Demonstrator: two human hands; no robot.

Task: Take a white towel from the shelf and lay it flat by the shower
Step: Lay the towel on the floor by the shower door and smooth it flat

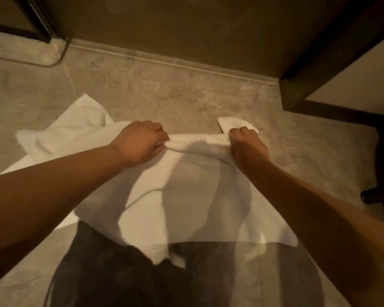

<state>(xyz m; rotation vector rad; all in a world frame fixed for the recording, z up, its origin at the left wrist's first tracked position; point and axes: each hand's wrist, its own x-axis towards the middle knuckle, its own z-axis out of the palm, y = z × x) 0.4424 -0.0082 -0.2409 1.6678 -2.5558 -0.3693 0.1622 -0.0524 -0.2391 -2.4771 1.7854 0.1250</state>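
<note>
A white towel (182, 196) hangs spread in front of me above the grey stone floor, with its left part bunched and lying on the floor. My left hand (140, 141) grips the towel's top edge with curled fingers. My right hand (245, 145) grips the same edge further right, and a towel corner sticks out past its knuckles. The cloth between the two hands is gathered into a roll. My shadow falls across the lower towel.
A low sill (175, 63) runs across the floor ahead, with a darker wall or glass panel behind it. A dark-framed door or cabinet (341, 74) stands at the right. A dark frame (38, 25) stands at the upper left. Dark furniture feet (370, 196) are at the right edge.
</note>
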